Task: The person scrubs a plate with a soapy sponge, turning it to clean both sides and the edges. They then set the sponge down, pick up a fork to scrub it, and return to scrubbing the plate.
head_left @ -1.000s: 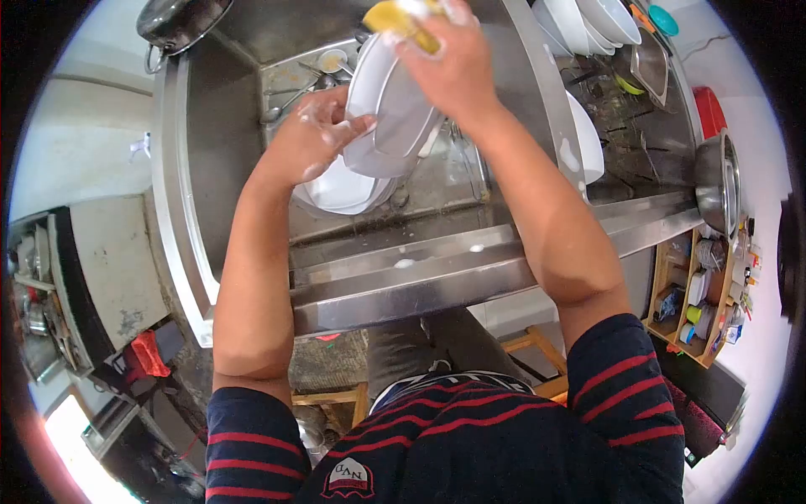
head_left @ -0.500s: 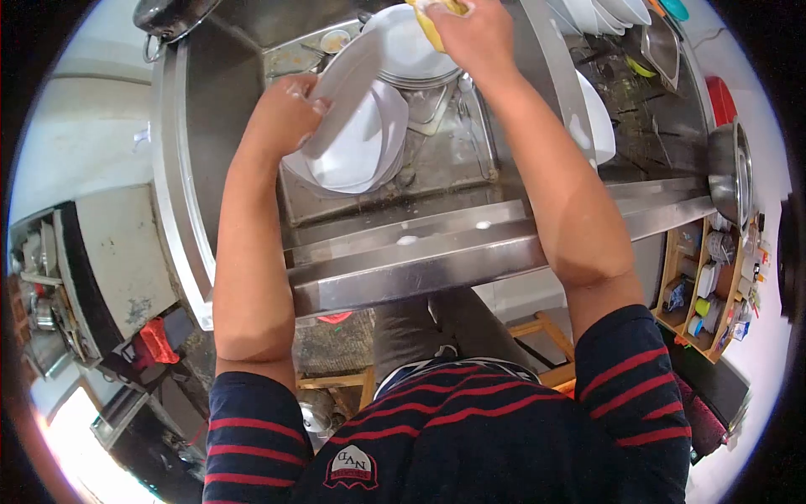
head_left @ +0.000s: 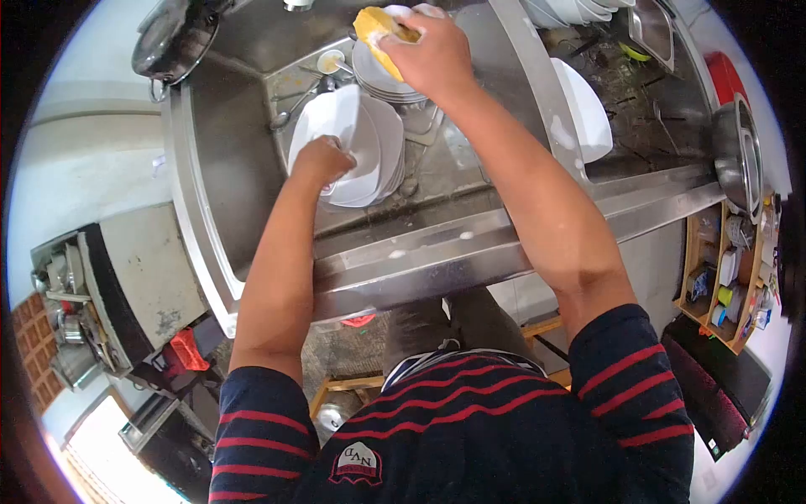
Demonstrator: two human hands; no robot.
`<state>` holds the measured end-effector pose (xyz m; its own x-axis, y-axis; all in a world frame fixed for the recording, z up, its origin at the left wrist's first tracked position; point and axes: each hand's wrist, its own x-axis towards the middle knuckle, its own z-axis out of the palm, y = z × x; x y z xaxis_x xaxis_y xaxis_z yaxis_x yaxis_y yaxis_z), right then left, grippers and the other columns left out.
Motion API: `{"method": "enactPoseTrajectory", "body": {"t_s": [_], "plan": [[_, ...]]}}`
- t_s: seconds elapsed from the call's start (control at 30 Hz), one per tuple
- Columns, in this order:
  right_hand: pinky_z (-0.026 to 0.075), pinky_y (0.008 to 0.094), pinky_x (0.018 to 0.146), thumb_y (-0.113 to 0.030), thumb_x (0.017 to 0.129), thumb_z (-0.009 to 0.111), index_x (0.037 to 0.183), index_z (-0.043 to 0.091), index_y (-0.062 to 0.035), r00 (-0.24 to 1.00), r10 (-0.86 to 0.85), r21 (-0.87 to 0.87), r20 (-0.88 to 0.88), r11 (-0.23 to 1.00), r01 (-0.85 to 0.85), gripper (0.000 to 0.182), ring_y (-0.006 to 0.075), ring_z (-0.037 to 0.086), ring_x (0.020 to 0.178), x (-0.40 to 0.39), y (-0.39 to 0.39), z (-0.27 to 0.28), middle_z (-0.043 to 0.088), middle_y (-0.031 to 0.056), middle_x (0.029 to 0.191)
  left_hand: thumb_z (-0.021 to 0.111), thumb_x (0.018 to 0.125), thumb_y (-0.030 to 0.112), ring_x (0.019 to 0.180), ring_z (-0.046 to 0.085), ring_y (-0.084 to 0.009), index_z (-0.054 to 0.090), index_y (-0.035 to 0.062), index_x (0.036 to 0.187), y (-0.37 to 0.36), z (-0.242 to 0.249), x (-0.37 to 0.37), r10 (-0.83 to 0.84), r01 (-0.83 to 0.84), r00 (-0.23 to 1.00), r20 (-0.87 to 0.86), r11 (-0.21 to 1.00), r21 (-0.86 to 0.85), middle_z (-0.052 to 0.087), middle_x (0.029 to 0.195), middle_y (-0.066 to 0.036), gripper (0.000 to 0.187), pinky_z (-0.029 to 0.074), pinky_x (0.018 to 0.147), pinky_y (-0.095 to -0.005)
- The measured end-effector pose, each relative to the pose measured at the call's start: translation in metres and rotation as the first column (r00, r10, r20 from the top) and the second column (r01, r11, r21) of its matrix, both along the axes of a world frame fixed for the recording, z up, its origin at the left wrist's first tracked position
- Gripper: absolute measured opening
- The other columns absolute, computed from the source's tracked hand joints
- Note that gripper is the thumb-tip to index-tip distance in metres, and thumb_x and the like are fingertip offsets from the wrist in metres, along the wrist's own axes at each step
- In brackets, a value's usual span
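Note:
My left hand is closed on the near edge of a white plate, which tilts over the stack of white square dishes in the sink. Its fingertips are partly hidden. In my right hand is a yellow sponge with white suds on it, held above a stack of round white plates. A small cup and several spoons lie to the left of the round plates, on the sink's floor.
A metal rim runs along the sink's front. On the right drainboard stand a white dish, stacked white bowls and a metal basin. A dark pot rests at the back left corner.
My left hand has moved right and down with the white plate, now over the square dishes. My right hand has shifted left with the sponge. The camera view has moved slightly.

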<state>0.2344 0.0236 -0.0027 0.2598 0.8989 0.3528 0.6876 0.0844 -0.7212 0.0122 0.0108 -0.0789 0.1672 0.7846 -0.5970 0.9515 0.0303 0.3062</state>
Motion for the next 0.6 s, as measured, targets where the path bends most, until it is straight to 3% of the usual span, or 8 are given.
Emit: {"method": "enactPoseTrajectory", "body": {"t_s": [0.03,0.07,0.17,0.3,0.43,0.47,0.53,0.6], "plan": [[0.048,0.0428,0.084,-0.027,0.077,0.068,0.103,0.068,-0.0016,0.999,0.028,0.016,-0.045,1.0,-0.027,0.036,0.0367,0.061,0.093,0.0,0.001,0.0,0.063,0.0203,0.098,0.067,0.073,0.023,0.059,0.068,-0.0282,0.068,-0.005,0.093,0.0,-0.003,0.0,-0.083,0.082,0.996,-0.027,0.996,-0.026,0.069,0.076,-0.021,0.035,0.056,0.053,-0.0368],[0.047,0.0371,0.089,-0.028,0.074,0.071,0.107,0.069,-0.0023,0.994,0.057,0.035,-0.09,0.998,-0.054,0.042,0.032,0.061,0.099,0.0,0.003,-0.001,0.063,0.017,0.108,0.068,0.072,0.026,0.06,0.069,-0.0282,0.069,-0.0039,0.093,-0.005,0.002,0.005,0.018,-0.019,1.0,-0.018,0.997,-0.071,0.069,0.075,-0.02,0.037,0.056,0.058,-0.0377],[0.047,0.0369,0.089,-0.031,0.073,0.071,0.107,0.07,-0.0045,0.986,0.068,0.086,-0.154,0.995,-0.055,0.044,0.0323,0.061,0.101,0.0,0.004,-0.003,0.063,0.0155,0.11,0.071,0.077,0.034,0.052,0.065,-0.0261,0.066,-0.005,0.087,-0.006,-0.014,0.004,-0.141,0.142,0.989,-0.034,0.99,0.021,0.066,0.068,-0.019,0.041,0.053,0.054,-0.0371],[0.048,0.04,0.089,-0.029,0.072,0.069,0.107,0.07,-0.0069,0.985,0.055,0.105,-0.161,0.994,-0.039,0.042,0.0321,0.061,0.099,-0.002,0.006,-0.007,0.063,0.0163,0.107,0.072,0.08,0.045,0.053,0.064,-0.0211,0.065,-0.0037,0.088,-0.005,-0.017,0.001,0.001,0.01,0.994,0.113,0.995,-0.097,0.063,0.063,-0.012,0.05,0.05,0.053,-0.0346],[0.049,0.0411,0.087,-0.029,0.072,0.071,0.104,0.071,-0.0039,0.969,0.086,0.065,-0.23,0.995,-0.073,0.041,0.0336,0.061,0.098,-0.004,0.004,-0.003,0.062,0.0186,0.108,0.071,0.084,0.039,0.053,0.059,-0.0155,0.065,-0.0004,0.095,0.004,-0.045,-0.022,0.053,-0.064,0.963,0.265,0.997,0.032,0.063,0.07,-0.009,0.041,0.048,0.048,-0.0313],[0.049,0.0427,0.084,-0.03,0.072,0.072,0.101,0.071,-0.002,0.975,0.059,0.03,-0.215,0.998,-0.054,0.04,0.0357,0.061,0.096,-0.004,0.006,-0.009,0.062,0.021,0.106,0.071,0.084,0.039,0.053,0.059,-0.0155,0.065,-0.0004,0.095,0.005,-0.037,-0.021,0.037,-0.046,0.962,0.269,0.998,0.029,0.063,0.07,-0.009,0.041,0.048,0.048,-0.0313],[0.05,0.0441,0.084,-0.03,0.071,0.072,0.098,0.071,-0.0016,0.975,0.056,0.042,-0.215,0.998,-0.048,0.039,0.0379,0.061,0.094,-0.004,0.007,-0.013,0.061,0.0235,0.103,0.07,0.084,0.034,0.059,0.063,-0.019,0.067,-0.0015,0.09,0.002,-0.015,-0.012,0.214,-0.225,0.899,0.383,0.974,-0.016,0.067,0.073,-0.013,0.036,0.049,0.06,-0.0333],[0.048,0.0425,0.088,-0.03,0.07,0.073,0.1,0.071,-0.0009,0.965,0.043,0.022,-0.26,0.999,-0.038,0.041,0.0382,0.06,0.099,0.0,0.005,-0.006,0.062,0.0235,0.106,0.069,0.085,0.025,0.055,0.059,-0.0139,0.066,-0.0017,0.091,0.002,-0.006,-0.004,0.215,-0.264,0.865,0.453,0.963,0.047,0.065,0.069,-0.009,0.028,0.047,0.052,-0.03]]}}
